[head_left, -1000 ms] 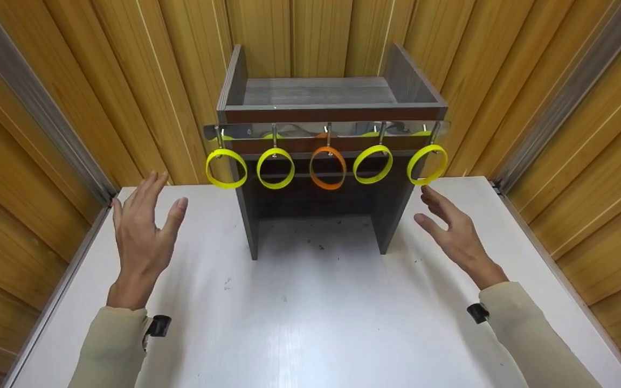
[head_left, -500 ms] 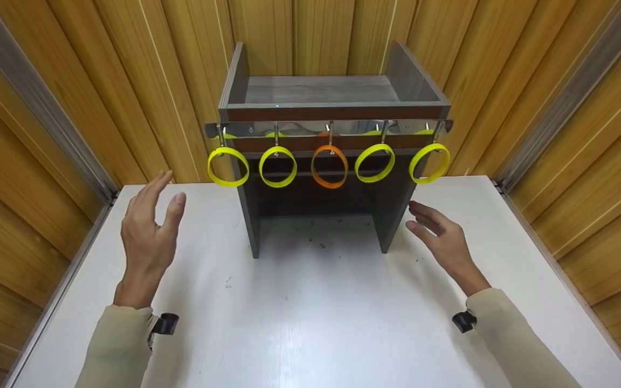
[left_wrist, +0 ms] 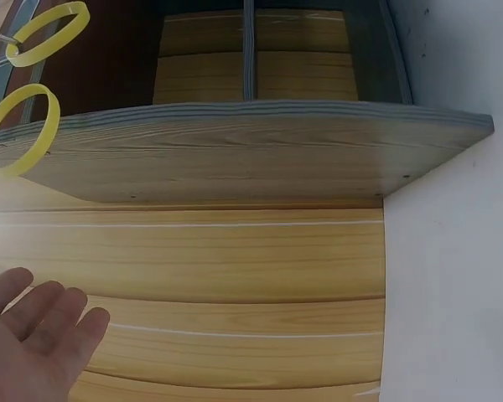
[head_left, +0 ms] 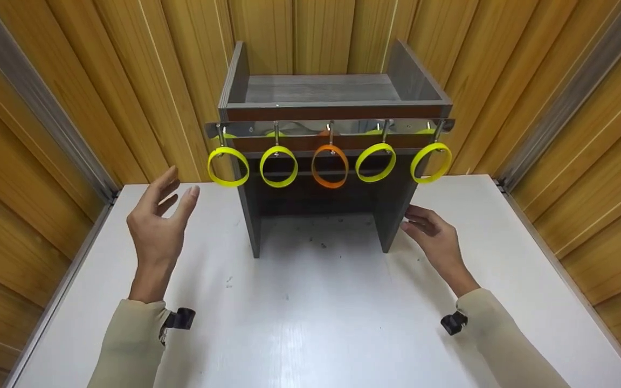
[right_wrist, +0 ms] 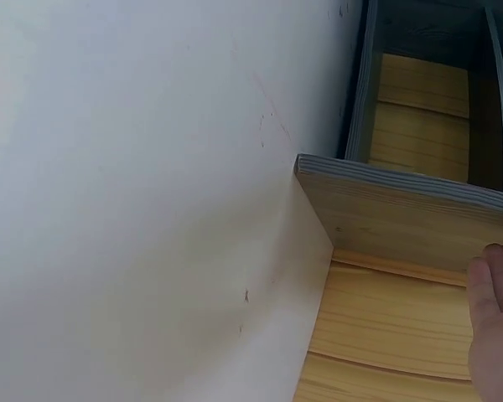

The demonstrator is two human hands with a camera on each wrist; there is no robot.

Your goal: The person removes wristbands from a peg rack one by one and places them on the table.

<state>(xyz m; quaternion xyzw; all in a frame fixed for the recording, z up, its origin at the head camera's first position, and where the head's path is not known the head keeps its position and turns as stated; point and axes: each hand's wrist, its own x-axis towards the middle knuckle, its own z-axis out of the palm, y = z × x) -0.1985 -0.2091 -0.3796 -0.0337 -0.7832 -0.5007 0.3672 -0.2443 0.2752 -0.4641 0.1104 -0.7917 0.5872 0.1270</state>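
A grey wooden shelf unit stands on the white table. Across its front runs a metal hook rail. Several yellow rings, the leftmost yellow ring among them, and one orange ring hang from its hooks. My left hand is raised to the left of the unit, holding nothing, thumb and fingers spread apart. On the other side my right hand has its fingertips right at the unit's right side panel, fingers slightly bent and nothing in them. The left wrist view shows the rings nearest that hand, a yellow ring included.
Wood-patterned walls enclose the table at the back and both sides. The unit has an upper tray with raised sides and an opening below. Small dark specks lie on the tabletop.
My right hand has moved left and down, from below the rightmost ring to the unit's side panel. My left hand has shifted right, its fingers bending a little more. The rings hang as before.
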